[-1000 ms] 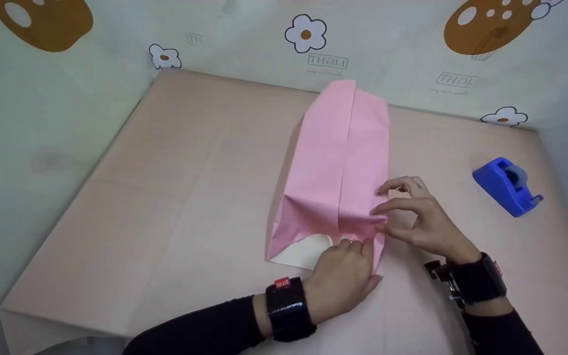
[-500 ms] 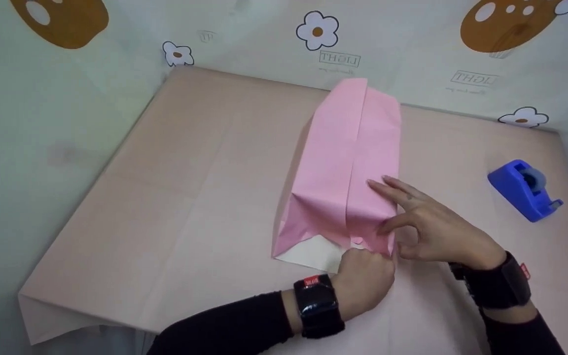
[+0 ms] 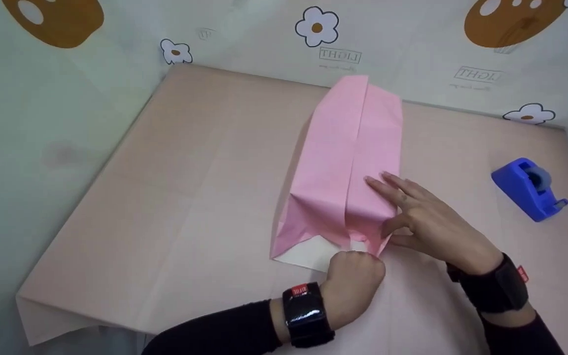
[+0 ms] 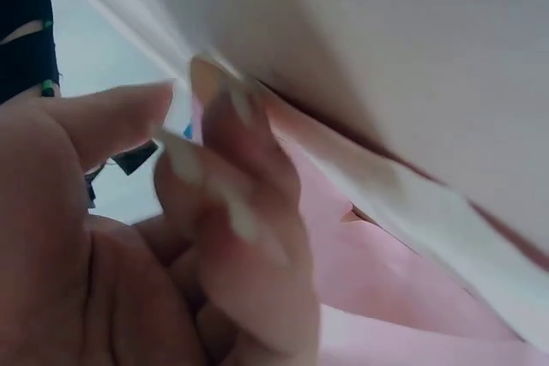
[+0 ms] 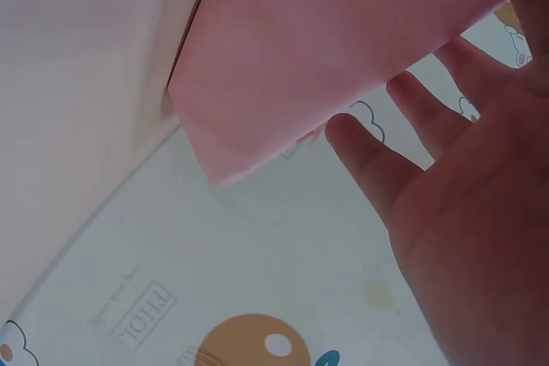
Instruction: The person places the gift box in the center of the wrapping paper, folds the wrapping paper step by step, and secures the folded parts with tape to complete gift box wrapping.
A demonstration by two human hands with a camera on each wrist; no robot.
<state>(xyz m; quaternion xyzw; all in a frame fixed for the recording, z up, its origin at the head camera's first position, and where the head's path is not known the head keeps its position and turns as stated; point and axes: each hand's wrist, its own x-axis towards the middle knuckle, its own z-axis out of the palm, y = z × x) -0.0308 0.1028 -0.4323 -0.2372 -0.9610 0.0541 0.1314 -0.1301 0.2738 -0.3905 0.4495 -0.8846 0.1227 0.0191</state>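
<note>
Pink paper (image 3: 333, 148) is folded into a long tube shape with a seam down its length. Its near end gapes, and the pale inner side (image 3: 308, 251) shows on the lower layer. My left hand (image 3: 355, 286) is at that near end, knuckles up and fingers curled. In the left wrist view the curled fingers (image 4: 249, 212) lie beside the paper's pale edge, with nothing visible between them and the thumb. My right hand (image 3: 427, 222) pinches the paper's right side near the open end between forefinger and thumb; the other fingers rest on top.
A blue tape dispenser (image 3: 528, 190) stands on the table to the right. A beige cover (image 3: 165, 197) lies over the table and hangs past its near left corner. Behind it, a pale printed sheet (image 3: 254, 44) with flowers borders the table's far edge.
My right hand's upper fingers have straightened onto the paper, while forefinger and thumb stay at its side edge. My left hand has drawn slightly back from the opening, its fingers curled into a fist.
</note>
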